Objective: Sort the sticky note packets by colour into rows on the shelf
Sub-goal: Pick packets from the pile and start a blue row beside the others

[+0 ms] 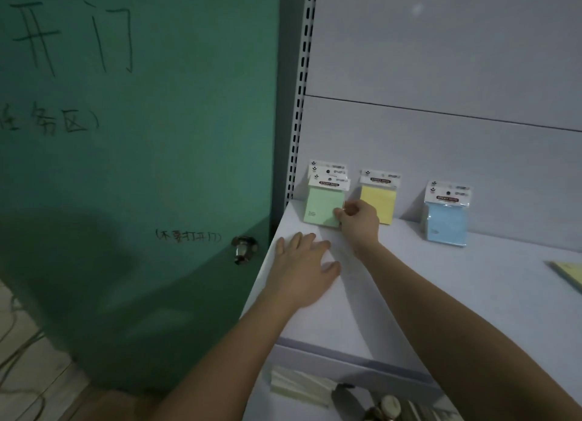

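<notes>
Three green sticky note packets (322,208) stand one behind another at the back left of the white shelf (441,278). My right hand (359,222) pinches the right edge of the front green packet. A yellow packet (379,201) stands just right of them, partly behind my right hand. Two blue packets (445,220) stand farther right. My left hand (302,267) rests flat on the shelf near its left edge, fingers spread and holding nothing.
A green door (135,168) with a metal knob (244,249) stands left of the shelf. A yellow-green flat item (568,274) lies at the shelf's right edge. On the lower shelf lie a pale packet (299,386) and dark objects (387,406).
</notes>
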Demonstrator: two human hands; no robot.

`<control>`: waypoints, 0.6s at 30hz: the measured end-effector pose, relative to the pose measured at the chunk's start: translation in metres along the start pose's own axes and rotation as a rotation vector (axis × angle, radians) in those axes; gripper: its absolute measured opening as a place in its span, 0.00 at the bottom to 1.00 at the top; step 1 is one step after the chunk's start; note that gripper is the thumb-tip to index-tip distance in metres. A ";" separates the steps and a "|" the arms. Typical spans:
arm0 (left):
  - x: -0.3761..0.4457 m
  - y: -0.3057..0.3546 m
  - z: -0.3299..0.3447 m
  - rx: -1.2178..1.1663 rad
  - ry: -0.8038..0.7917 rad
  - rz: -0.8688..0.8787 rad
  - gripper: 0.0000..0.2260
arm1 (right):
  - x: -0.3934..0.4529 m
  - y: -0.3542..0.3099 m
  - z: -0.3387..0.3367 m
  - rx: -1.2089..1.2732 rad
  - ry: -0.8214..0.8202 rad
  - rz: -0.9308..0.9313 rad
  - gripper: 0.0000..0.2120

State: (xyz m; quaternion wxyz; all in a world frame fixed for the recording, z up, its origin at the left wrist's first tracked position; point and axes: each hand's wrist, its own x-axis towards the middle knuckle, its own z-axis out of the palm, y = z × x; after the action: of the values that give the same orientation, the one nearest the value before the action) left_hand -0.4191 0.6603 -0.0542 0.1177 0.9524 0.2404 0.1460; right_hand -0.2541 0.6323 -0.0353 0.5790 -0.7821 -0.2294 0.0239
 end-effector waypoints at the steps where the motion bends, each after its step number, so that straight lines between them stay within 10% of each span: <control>1: 0.001 0.000 0.001 -0.005 0.008 0.001 0.25 | 0.002 0.000 0.001 -0.038 0.017 -0.012 0.10; 18: 0.004 -0.003 0.005 -0.019 0.042 0.017 0.25 | 0.000 0.004 0.009 -0.149 0.100 -0.064 0.11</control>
State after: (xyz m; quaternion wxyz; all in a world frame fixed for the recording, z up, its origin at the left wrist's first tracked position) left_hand -0.4159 0.6640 -0.0586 0.1205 0.9499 0.2333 0.1693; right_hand -0.2560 0.6393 -0.0417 0.5302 -0.8155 -0.2262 -0.0509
